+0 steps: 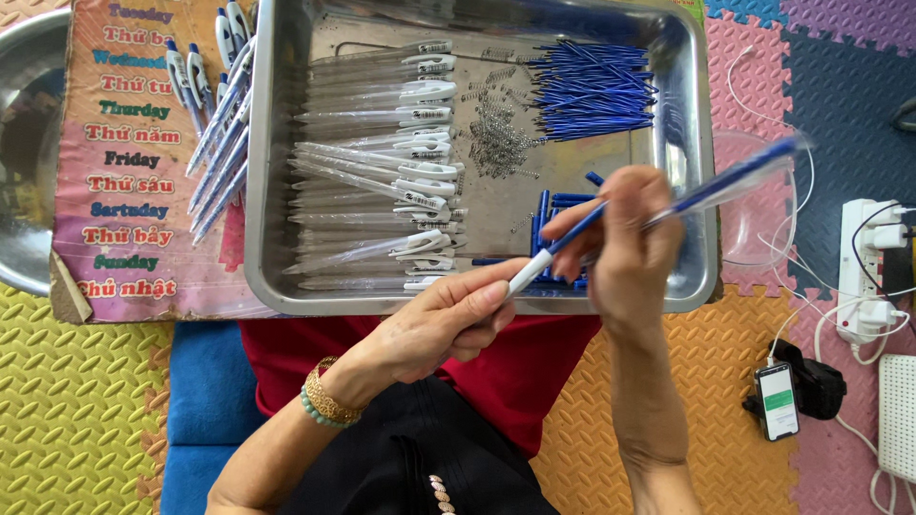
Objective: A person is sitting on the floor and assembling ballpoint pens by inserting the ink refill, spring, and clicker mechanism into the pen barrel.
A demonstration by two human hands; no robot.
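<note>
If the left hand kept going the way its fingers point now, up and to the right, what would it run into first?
Probably the right hand, which grips the same blue pen just beyond the left hand fingertips. Beyond it lie the blue parts in the metal tray; depth is unclear.

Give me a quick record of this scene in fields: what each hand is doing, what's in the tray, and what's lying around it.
left hand: pinches the white end of a pen
right hand: grips the same pen mid-length, its clear barrel pointing up to the right
metal tray: rows of clear barrels with white clips, small springs, blue refills, blue parts near the hands
finished pens: piled on a printed card left of the tray
floor mats: a phone and a power strip at right
</note>
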